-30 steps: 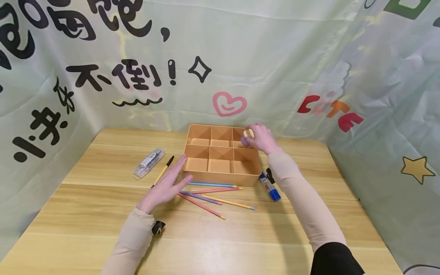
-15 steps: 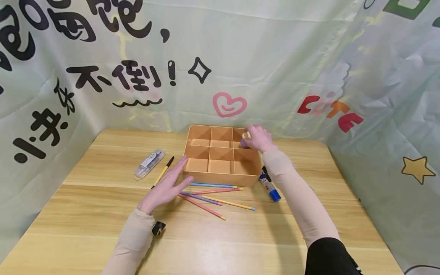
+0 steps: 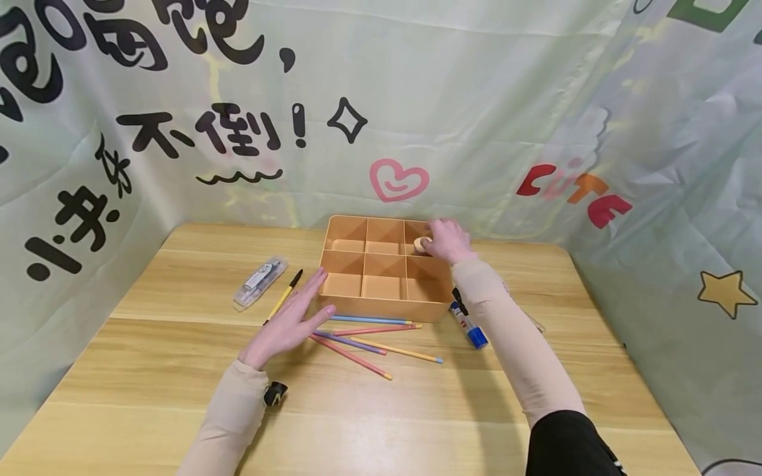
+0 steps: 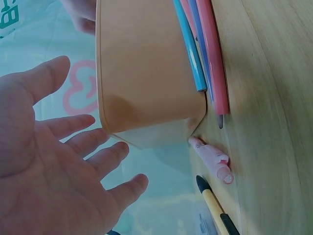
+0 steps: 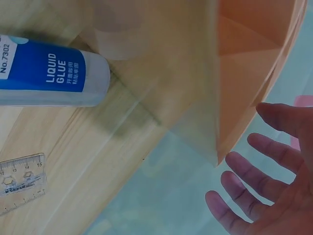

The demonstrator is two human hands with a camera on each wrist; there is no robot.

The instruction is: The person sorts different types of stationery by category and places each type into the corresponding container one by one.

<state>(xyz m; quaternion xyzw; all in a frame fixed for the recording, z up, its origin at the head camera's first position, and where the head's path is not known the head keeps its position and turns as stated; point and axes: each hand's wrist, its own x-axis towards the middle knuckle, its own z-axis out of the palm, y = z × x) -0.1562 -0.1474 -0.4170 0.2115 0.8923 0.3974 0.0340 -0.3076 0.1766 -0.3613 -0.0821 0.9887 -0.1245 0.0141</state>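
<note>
A tan six-compartment organizer box point(image 3: 387, 309) sits near the back of the table. My left hand point(image 3: 287, 330) is spread at its left front corner, fingertips at the rim and nothing held. At the back right compartment is my right hand point(image 3: 449, 242), beside a small rounded light-wood piece point(image 3: 421, 244) whose exact kind I cannot make out. In the right wrist view that hand's fingers point(image 5: 254, 186) are loosely extended with nothing visible between them; the wooden piece is hidden there by the box wall. Several colored pencils point(image 3: 363, 360) lie in front of the box.
Left of the box lie a yellow-and-black pen point(image 3: 282, 297), a clear plastic case point(image 3: 259, 284) and a pink translucent item point(image 4: 212, 159). To its right are a blue liquid glue bottle point(image 3: 470, 327), a black item point(image 3: 458, 299) and a clear ruler point(image 5: 22, 181).
The wooden piece, with its purple part now out of sight, has gone down into the back right compartment. My right hand has lowered slightly with it; my left hand stayed put.
</note>
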